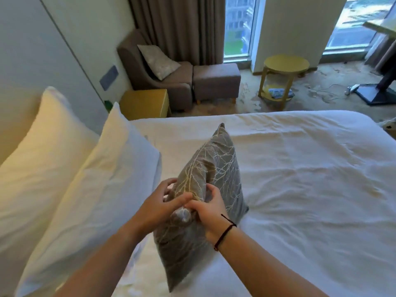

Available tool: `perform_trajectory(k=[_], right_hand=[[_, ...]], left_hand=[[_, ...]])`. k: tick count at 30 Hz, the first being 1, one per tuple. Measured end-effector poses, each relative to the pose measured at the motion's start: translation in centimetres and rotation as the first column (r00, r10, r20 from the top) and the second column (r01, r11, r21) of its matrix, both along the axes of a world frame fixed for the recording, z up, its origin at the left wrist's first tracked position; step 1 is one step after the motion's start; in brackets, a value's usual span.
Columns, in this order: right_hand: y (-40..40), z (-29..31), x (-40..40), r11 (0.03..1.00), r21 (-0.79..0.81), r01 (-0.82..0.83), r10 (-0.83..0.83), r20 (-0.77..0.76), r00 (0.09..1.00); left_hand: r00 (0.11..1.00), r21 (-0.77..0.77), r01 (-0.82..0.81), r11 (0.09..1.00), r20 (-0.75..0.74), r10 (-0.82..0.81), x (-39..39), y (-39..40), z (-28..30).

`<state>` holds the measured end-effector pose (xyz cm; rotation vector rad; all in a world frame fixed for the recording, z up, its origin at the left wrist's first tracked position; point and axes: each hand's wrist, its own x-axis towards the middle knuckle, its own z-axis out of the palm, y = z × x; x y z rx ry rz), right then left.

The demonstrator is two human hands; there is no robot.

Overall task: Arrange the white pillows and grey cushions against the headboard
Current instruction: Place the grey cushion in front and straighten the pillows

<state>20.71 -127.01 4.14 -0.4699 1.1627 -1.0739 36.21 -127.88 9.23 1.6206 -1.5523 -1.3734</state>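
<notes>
Gripping grey cushion upright on bed, left hand and right hand clenched on top edge | risk: flops forward if leaned loosely against white pillows

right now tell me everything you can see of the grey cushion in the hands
The grey cushion is square, in grey-brown woven-looking fabric with a pale branching line pattern. It stands on edge on the white bed cover, tilted, one corner pointing up and away. Its near top edge is bunched where the left hand and right hand grip it, fingers curled into the fabric. It sits just right of the white pillows.
</notes>
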Motion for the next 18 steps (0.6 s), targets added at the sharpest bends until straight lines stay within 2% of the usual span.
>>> perform_trajectory(k=[2,3,5,7,9,10,12,14,15,16,18], right_hand=[[1.1,-0.2,2.0,0.976,-0.008,-0.218,0.217,-0.093,0.972],[1.5,-0.5,2.4,0.936,-0.001,-0.352,0.345,-0.196,0.918],[1.3,-0.7,2.0,0.807,0.043,-0.588,0.537,-0.468,0.702],[-0.5,-0.5,0.8,0.717,0.076,-0.693,0.508,-0.738,0.444],[-3.4,0.1,-0.7,0.653,0.055,-0.755,0.288,-0.941,0.181],[-5.1,0.4,-1.3,0.602,0.046,-0.797,0.146,-0.988,0.053],[-8.5,1.3,-1.9,0.424,0.138,-0.895,-0.045,-0.984,-0.173],[-11.4,1.7,-1.8,0.24,0.393,-0.888,-0.095,-0.9,-0.425],[-12.3,1.9,-1.6,0.182,0.508,-0.842,-0.102,-0.842,-0.53],[-12.9,2.0,-1.2,0.154,0.579,-0.8,-0.109,-0.795,-0.596],[-13.1,2.7,-0.3,0.172,0.596,-0.784,-0.143,-0.773,-0.619]], left_hand=[[0.997,0.027,0.031,0.999,0.074,-0.033,2.6,1.1,0.1],[0.991,0.027,0.058,0.998,0.121,-0.061,3.5,1.8,-0.3],[0.97,0.025,0.086,0.996,0.227,-0.089,4.9,3.1,-1.4],[0.935,0.045,0.041,0.998,0.35,-0.054,5.9,3.9,-2.5],[0.884,0.062,0.031,0.998,0.464,-0.057,6.1,4.3,-3.3],[0.863,0.076,0.045,0.996,0.499,-0.077,6.0,4.5,-3.3],[0.837,0.094,0.075,0.993,0.536,-0.114,5.4,4.8,-3.3],[0.823,0.093,0.079,0.993,0.556,-0.118,5.0,5.1,-3.4],[0.819,0.079,0.069,0.994,0.565,-0.102,4.9,5.3,-3.5],[0.815,0.059,0.048,0.997,0.575,-0.073,4.8,5.5,-3.7],[0.814,0.009,-0.007,1.0,0.581,0.001,4.9,5.8,-3.8]])
